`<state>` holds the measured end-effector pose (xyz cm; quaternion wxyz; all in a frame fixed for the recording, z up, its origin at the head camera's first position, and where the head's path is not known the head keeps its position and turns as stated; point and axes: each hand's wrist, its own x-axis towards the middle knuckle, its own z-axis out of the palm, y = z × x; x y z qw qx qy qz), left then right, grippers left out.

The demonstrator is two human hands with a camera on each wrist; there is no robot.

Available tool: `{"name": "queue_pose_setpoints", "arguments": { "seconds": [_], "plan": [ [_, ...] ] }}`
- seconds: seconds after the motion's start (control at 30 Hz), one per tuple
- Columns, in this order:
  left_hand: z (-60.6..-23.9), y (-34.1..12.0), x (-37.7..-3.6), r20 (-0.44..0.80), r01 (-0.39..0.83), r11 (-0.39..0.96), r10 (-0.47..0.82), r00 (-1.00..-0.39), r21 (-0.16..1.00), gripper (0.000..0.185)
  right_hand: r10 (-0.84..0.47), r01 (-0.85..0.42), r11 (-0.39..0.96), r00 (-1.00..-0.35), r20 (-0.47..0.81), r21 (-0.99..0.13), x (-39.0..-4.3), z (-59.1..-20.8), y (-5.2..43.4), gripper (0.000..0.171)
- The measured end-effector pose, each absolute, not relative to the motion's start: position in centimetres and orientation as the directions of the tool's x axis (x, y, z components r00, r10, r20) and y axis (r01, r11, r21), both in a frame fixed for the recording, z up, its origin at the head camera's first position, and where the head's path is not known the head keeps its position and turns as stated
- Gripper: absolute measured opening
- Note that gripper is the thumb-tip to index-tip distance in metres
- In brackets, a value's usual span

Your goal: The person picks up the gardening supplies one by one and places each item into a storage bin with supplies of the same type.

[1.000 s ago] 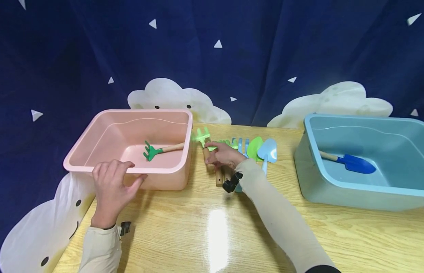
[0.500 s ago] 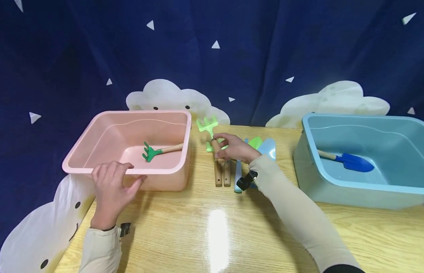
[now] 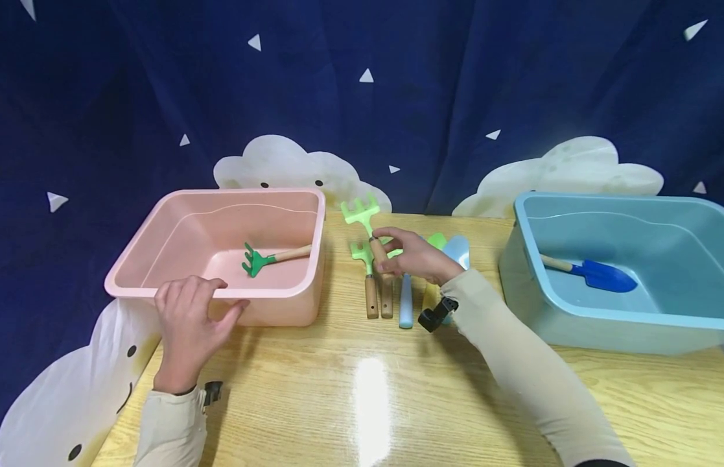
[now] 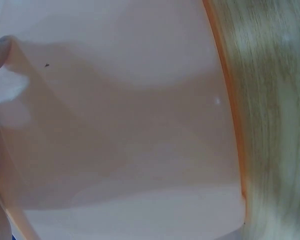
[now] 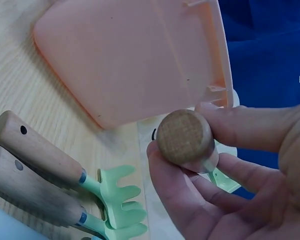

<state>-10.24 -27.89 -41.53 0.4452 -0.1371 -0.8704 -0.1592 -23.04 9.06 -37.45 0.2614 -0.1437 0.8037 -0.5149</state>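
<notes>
Head view: from above the near table edge, facing twelve o'clock and down. Left wrist view: pressed close against the pink plastic tub (image 4: pixel 120 130), wall filling frame. Right wrist view: close, facing ten o'clock, sharing that tub (image 5: pixel 130 55) with both.

1. A blue tub (image 3: pixel 624 311) stands at the right end of a wooden table (image 3: pixel 362 402), a dark blue trowel (image 3: pixel 597 275) with a wooden handle lying inside it.
2. Two light green rakes (image 5: pixel 112 200) with wooden handles lie side by side at the table's middle, a pale blue handle (image 3: pixel 406 301) just beside them.
3. A light green scoop (image 3: pixel 436 241) and a pale blue scoop (image 3: pixel 457 250) lie partly hidden beyond.
4. A navy curtain (image 3: pixel 455 84) dotted with white triangles hangs behind, with white cloud cutouts (image 3: pixel 577 170) along the table's far edge.
</notes>
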Motion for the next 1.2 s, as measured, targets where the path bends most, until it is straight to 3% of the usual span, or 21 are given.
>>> {"name": "queue_pose_setpoints", "arguments": {
  "seconds": [0.7,1.0,1.2],
  "plan": [
    [-41.4,-27.9,-10.3,0.815,0.378,0.912,0.093,-0.572,0.161,0.050,-0.540,0.004,0.376,-0.812,-0.223,-0.927,-22.6,-33.4,8.6,0.072],
    [-41.6,-27.9,-10.3,0.822,0.381,0.910,0.088,-0.562,0.163,0.053,-0.571,-0.013,0.306,-0.803,-0.172,-0.952,-22.6,-30.5,6.8,0.074],
    [-41.7,-27.9,-10.3,0.821,0.382,0.910,0.089,-0.563,0.163,0.055,-0.610,-0.055,0.329,-0.775,-0.168,-0.943,-22.8,-28.4,4.8,0.074]
  ]
}}
